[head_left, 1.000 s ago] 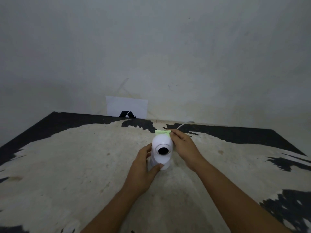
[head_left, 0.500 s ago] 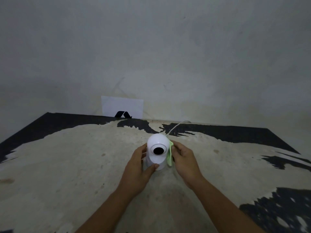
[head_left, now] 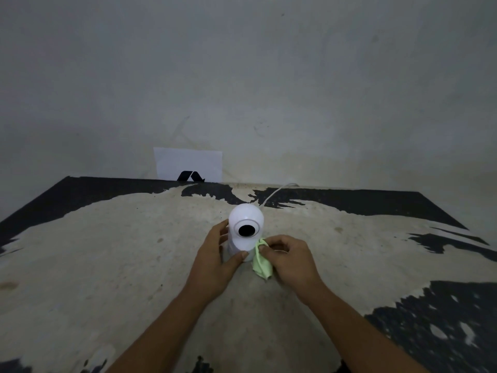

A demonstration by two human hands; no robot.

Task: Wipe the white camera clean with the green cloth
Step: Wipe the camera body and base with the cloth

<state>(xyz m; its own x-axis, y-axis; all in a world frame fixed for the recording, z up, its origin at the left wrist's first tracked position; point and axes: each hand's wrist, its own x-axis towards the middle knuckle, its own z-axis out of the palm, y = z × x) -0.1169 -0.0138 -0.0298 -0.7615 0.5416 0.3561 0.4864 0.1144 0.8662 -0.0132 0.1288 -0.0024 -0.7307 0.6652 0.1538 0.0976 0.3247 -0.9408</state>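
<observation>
The white camera (head_left: 245, 219) stands upright in the middle of the worn table, its round head and black lens facing me. My left hand (head_left: 215, 257) grips its lower body from the left, thumb across the front of the base. My right hand (head_left: 289, 258) pinches the small green cloth (head_left: 262, 262) and presses it against the camera's lower right side. Part of the cloth hangs down to the table. A white cable (head_left: 277, 192) runs from behind the camera toward the back edge.
The table (head_left: 107, 265) is beige with black worn patches along its edges. A white card with a black mark (head_left: 188, 164) leans on the grey wall at the back left of the table.
My right hand has carried the cloth from the top of the camera's head down its right side to the base. My left hand keeps its hold on the body.
</observation>
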